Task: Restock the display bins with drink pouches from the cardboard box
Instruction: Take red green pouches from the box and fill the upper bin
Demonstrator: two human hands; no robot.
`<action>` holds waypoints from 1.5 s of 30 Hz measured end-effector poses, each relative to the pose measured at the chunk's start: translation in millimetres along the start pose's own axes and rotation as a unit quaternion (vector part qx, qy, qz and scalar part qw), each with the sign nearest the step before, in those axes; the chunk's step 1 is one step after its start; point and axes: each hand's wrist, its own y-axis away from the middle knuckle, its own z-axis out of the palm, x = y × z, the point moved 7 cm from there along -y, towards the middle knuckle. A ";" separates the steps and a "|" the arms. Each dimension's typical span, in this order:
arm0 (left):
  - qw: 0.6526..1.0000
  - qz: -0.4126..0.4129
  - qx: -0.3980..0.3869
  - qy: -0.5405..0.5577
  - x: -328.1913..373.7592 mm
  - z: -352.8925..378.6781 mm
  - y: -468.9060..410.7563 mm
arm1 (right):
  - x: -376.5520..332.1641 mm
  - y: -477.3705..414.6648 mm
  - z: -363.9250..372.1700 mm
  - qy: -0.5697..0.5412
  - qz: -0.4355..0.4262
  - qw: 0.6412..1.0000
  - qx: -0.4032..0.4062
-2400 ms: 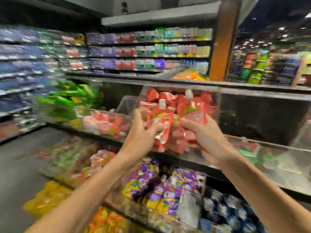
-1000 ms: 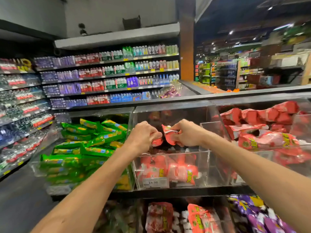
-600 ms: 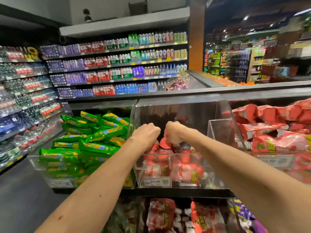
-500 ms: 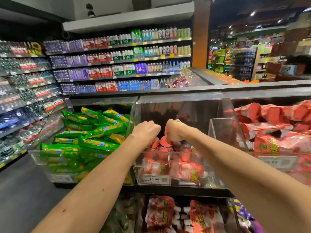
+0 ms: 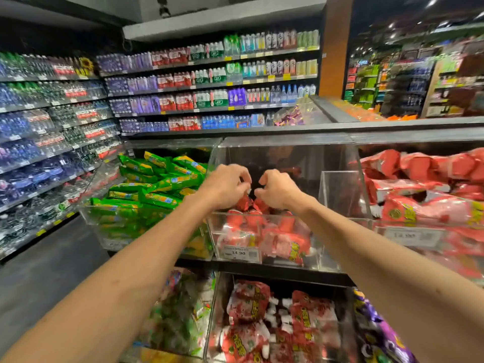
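Red drink pouches (image 5: pixel 264 235) lie piled in the middle clear bin (image 5: pixel 288 158), directly under both hands. Two pouch tops (image 5: pixel 246 203) stick up from the pile, touching the undersides of the fingers.

Left hand (image 5: pixel 226 188): over the bin, fingers curled inward, tips close to the right hand's. Something small and white shows at its fingertips. Whether it pinches a pouch: cannot tell.

Right hand (image 5: pixel 279 191): just beside the left, fingers curled down toward the same pouch tops. Grip or bare touch: cannot tell.

Price tag (image 5: pixel 238 253) on the bin front, below the left hand, reads 14.90.

Left of the left hand: a bin heaped with green pouches (image 5: pixel 157 187).
Right of the right hand: a fuller bin of red pouches (image 5: pixel 419 184).
Below the forearms: lower bin of red pouches with white caps (image 5: pixel 262 323); purple pouches (image 5: pixel 379 334) under the right forearm.
Beyond the hands: shelves of bottled drinks (image 5: pixel 209 82).
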 end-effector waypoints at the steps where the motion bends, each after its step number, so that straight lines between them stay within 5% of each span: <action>1: 0.999 0.011 0.031 0.026 5.4 -13.1 9.0 | -8.1 13.3 -12.1 -0.028 -0.012 0.999 0.039; 8: 0.962 0.081 0.181 0.187 47.1 -63.3 93.9 | -42.2 138.1 -58.9 -0.148 -0.121 0.967 0.167; 13: 0.929 0.147 0.160 0.300 106.5 -32.2 154.2 | 1.4 244.1 -71.0 -0.153 -0.146 0.942 0.262; 18: 0.907 0.212 0.048 0.360 226.4 52.9 195.3 | 126.6 371.4 -84.2 -0.136 -0.018 0.941 0.309; 24: 0.860 0.312 -0.097 0.392 450.1 179.7 275.0 | 301.5 570.5 -129.4 -0.092 0.204 0.910 0.350; 34: 0.720 0.392 -0.376 0.431 798.4 351.1 446.5 | 511.1 873.5 -211.8 -0.081 0.485 0.774 0.399; 41: 0.717 0.386 -0.480 0.326 936.7 470.5 480.7 | 634.4 942.9 -215.8 -0.129 0.592 0.694 0.389; 45: 0.737 0.421 -0.454 0.271 999.7 541.9 466.3 | 718.9 954.0 -220.8 -0.150 0.631 0.662 0.375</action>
